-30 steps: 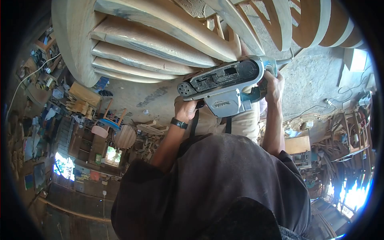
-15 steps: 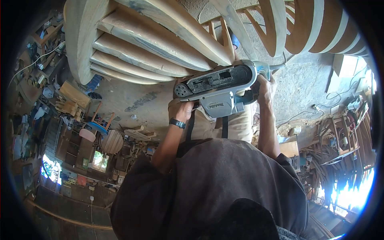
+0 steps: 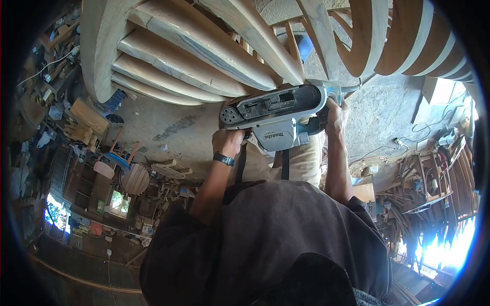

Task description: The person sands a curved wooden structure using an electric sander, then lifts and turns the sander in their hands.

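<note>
A grey and teal belt sander (image 3: 278, 115) marked "makita" is held crosswise in front of my thighs, its black side facing up to the camera. My left hand (image 3: 236, 141) grips its front end from below, fingers partly hidden under the body. Around the rear handle on the right, my right hand (image 3: 337, 116) is closed. Directly beyond the sander rises a slatted wooden piece (image 3: 204, 56) with curved, pale slats. The sander's far edge lies against or very near the slat ends; contact cannot be made out.
More curved wooden ribs (image 3: 377, 38) stand at the upper right. A cable (image 3: 377, 153) runs over the concrete floor (image 3: 168, 122) on the right. Wooden offcuts (image 3: 84, 120) and a round slatted wooden top (image 3: 134, 178) lie to the left. Stacked strips (image 3: 403, 224) stand at lower right.
The view has shifted a little, so the slatted piece sits slightly differently in frame. The sander appears slightly further left, with both hands still on it.
</note>
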Demonstrator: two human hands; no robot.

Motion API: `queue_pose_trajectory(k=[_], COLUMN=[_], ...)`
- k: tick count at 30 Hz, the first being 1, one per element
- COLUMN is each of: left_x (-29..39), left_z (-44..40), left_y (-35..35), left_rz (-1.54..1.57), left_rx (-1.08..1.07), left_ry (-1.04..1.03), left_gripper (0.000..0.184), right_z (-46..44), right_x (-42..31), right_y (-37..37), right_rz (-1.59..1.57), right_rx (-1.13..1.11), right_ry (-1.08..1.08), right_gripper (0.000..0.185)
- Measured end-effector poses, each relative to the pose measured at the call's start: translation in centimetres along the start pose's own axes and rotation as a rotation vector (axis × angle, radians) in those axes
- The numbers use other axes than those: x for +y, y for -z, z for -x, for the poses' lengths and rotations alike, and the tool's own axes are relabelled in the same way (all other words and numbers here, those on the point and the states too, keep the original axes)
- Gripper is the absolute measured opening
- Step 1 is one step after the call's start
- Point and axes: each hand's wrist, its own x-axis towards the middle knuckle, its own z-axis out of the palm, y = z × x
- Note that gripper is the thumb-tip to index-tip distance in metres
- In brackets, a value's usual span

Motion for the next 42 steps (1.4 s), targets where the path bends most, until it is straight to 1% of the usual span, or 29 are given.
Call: queue_pose_trajectory(k=[1,3,4,6,7,8,9,11,15,18,20,21,23,27,29,30,31,33,35,36,40,42], left_x=[-0.4,-1.2,-0.5,2.8,6.1,7.8,7.8,7.2,4.2,4.0,8.3,9.5,11.1,11.1,10.1,9.5,8.2,4.2,2.0,1.4,6.8,8.1], left_z=[-0.1,-0.3,0.1,1.4,2.5,3.1,3.0,2.7,1.6,1.8,3.6,3.9,4.4,4.5,3.7,3.4,2.9,1.7,1.0,1.2,2.4,3.0], left_y=[-0.1,0.3,0.9,0.7,0.0,-0.5,-0.5,0.2,0.5,0.4,0.6,0.5,0.4,0.4,0.1,0.1,0.3,1.1,1.8,1.8,-0.1,-0.4], left_rz=[0.094,0.189,-0.028,-0.243,0.022,0.286,0.287,0.235,0.158,0.16,0.222,0.223,0.221,0.249,0.126,0.111,0.111,0.011,-0.128,-0.089,0.074,0.115], left_rx=[-0.016,-0.027,-0.031,-0.035,-0.037,-0.038,-0.038,-0.103,-0.044,-0.048,-0.083,-0.084,-0.097,-0.079,-0.012,-0.015,-0.013,-0.065,-0.101,-0.08,-0.006,0.009], left_ry=[0.0,0.004,-0.004,-0.013,0.104,0.22,0.219,0.245,0.196,0.153,0.232,0.23,0.329,0.303,0.243,0.259,0.268,0.174,0.088,0.113,0.181,0.199], left_gripper=[0.025,0.026,0.027,0.028,0.029,0.031,0.031,0.032,0.03,0.028,0.026,0.026,0.026,0.023,0.024,0.023,0.023,0.021,0.019,0.019,0.018,0.018], right_z=[0.0,-0.1,0.2,1.1,1.2,1.4,1.4,1.6,1.0,1.1,2.2,2.4,2.7,3.1,2.2,1.7,1.3,1.2,0.2,-0.1,0.6,1.4], right_x=[0.0,0.4,0.0,-1.1,-1.1,-1.1,-1.1,-0.8,0.4,0.5,-0.6,-1.2,-1.8,-1.8,-1.0,-0.4,0.1,0.1,0.8,1.1,0.2,-0.6], right_y=[-0.2,0.2,0.2,0.1,0.5,0.8,1.0,0.8,0.2,0.4,0.8,1.0,1.1,0.7,0.5,0.5,0.5,0.1,0.1,0.1,0.1,0.6], right_rz=[0.001,-0.006,-0.003,0.027,0.028,0.043,0.057,0.05,0.02,0.029,0.045,0.051,0.023,0.059,0.076,0.057,0.041,0.096,0.046,0.042,0.081,0.069], right_rx=[0.016,-0.017,-0.009,-0.002,-0.002,-0.025,-0.05,-0.047,-0.043,-0.024,-0.04,-0.061,-0.049,-0.027,-0.021,-0.009,0.003,0.019,0.052,0.047,0.025,0.0], right_ry=[-0.01,-0.015,-0.02,-0.03,-0.03,-0.03,-0.031,-0.045,-0.053,-0.053,-0.061,-0.053,-0.055,-0.074,-0.075,-0.08,-0.09,-0.129,-0.103,-0.102,-0.053,-0.059], right_gripper=[0.014,0.014,0.014,0.013,0.013,0.013,0.013,0.014,0.017,0.016,0.016,0.015,0.015,0.016,0.016,0.016,0.016,0.013,0.01,0.01,0.014,0.013])
